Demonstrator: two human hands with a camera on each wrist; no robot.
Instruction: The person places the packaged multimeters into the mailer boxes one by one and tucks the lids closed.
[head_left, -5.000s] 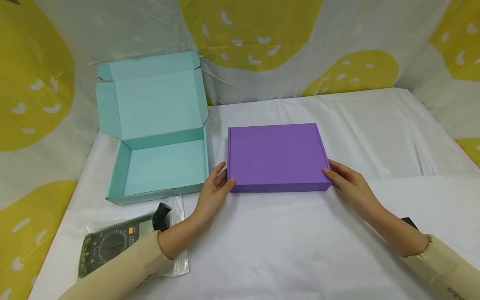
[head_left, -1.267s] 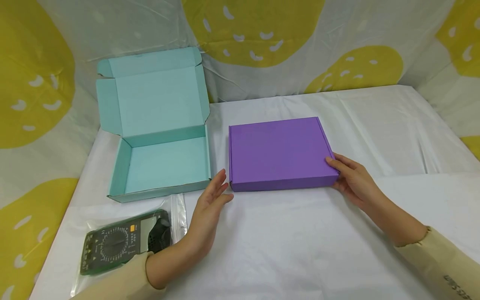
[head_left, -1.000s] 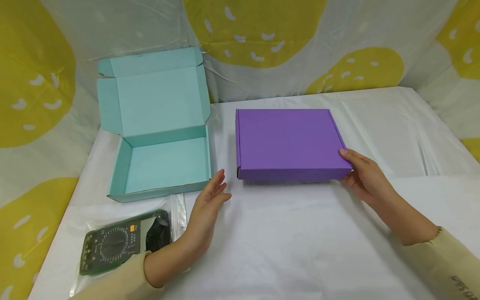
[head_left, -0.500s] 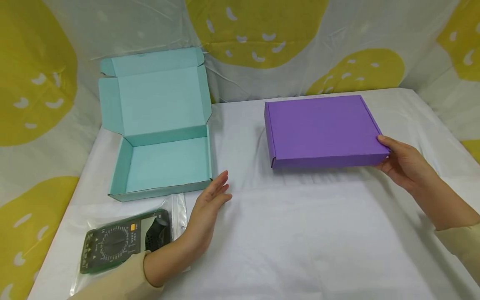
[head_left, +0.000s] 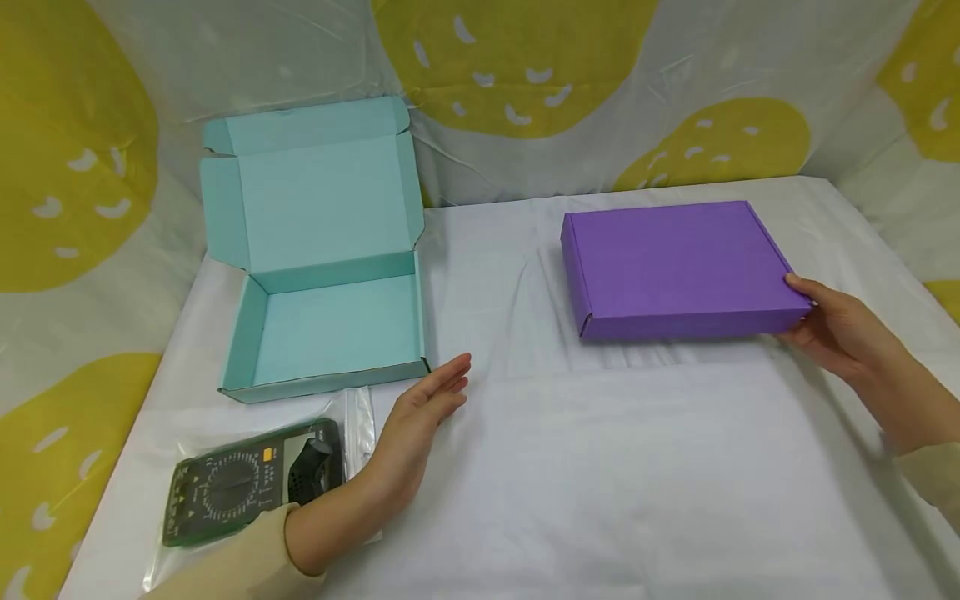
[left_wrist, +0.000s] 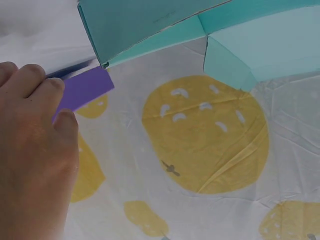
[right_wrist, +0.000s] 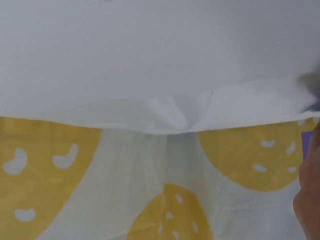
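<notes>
My right hand (head_left: 843,337) grips a closed purple cardboard box (head_left: 686,262) by its right edge near the front corner, thumb on the lid and fingers beneath. The box is at the right of the head view, its front left corner over the white cloth. My left hand (head_left: 408,437) holds nothing, its fingers straight, just in front of an open teal box (head_left: 337,333) whose lid stands up at the back. In the left wrist view, part of the purple box (left_wrist: 87,87) shows beyond the left hand (left_wrist: 37,150). The right wrist view catches only the edge of the right hand (right_wrist: 311,187).
A multimeter (head_left: 232,483) in a clear zip bag (head_left: 360,425) lies at the front left, partly behind the left forearm, with a black part over its display. White cloth (head_left: 600,475) covers the table. A curtain (head_left: 517,67) with yellow shapes hangs behind.
Five seconds ago both hands held the purple box in the middle. The left hand has let go of it. The right hand has lifted it and carried it right.
</notes>
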